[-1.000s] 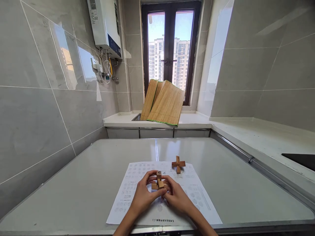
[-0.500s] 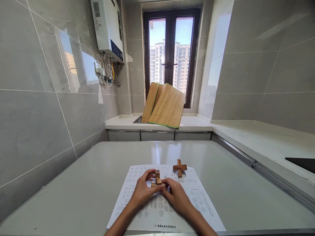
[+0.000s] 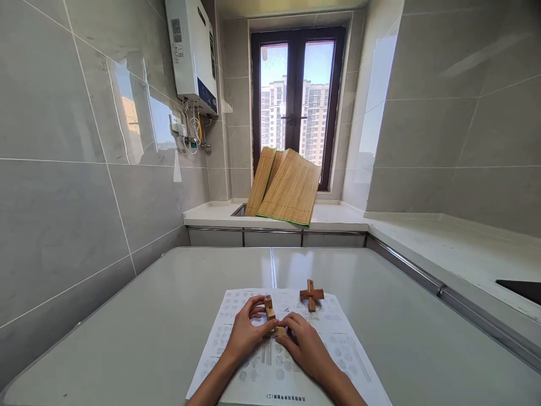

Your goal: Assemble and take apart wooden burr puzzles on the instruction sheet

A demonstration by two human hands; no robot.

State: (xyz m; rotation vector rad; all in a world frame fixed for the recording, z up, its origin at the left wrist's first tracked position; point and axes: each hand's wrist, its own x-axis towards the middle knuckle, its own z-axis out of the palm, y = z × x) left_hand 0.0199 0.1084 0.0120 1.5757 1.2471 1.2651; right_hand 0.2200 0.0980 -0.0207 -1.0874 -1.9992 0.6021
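Above a printed paper sheet (image 3: 287, 389), my left hand (image 3: 247, 330) pinches a notched wooden puzzle piece (image 3: 269, 307), which stands tilted with a mark on its end. My right hand (image 3: 306, 344) has its fingers closed on a second wooden puzzle piece (image 3: 279, 331), low and close to the first one. Whether the two pieces touch is partly hidden by my fingers. A cross-shaped wooden puzzle assembly (image 3: 311, 294) rests by the sheet's far right corner, beyond my right hand.
The sheet lies on a pale glossy table (image 3: 139, 338). Behind it, a folded bamboo mat (image 3: 291, 189) leans on the white counter (image 3: 338, 211) near the window. A water heater (image 3: 192, 56) hangs on the left wall, and another counter stretch runs along the right.
The wooden pieces between my hands have shifted: the left one now tilts, and the right one sits lower and further right. The view has tipped slightly upward.
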